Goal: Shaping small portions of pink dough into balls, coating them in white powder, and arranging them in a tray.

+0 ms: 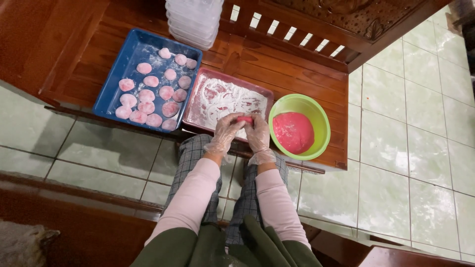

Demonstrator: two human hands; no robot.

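- Pink dough piece: small, held between both gloved hands over the near edge of the red tray; long axis roughly side to side, spanning from one hand's fingertips to the other's.
- Left hand: in a clear plastic glove, fingers curled and pinching the left end of the dough piece; touching it.
- Right hand: gloved likewise, fingers closed on the right end; equally near, neither hand ahead of the other.
- Red tray: dusted with white flour, directly beneath and beyond the hands, on the wooden bench.
- Green bowl: just to the right of the right hand, holding a mass of deeper pink dough; nearer the right hand than the left.
- Blue tray: to the left and farther off, beside the red tray, carrying rows of floured pink balls; nearer the left hand.
- Stack of clear lidded containers: at the back of the bench, well apart from both hands.
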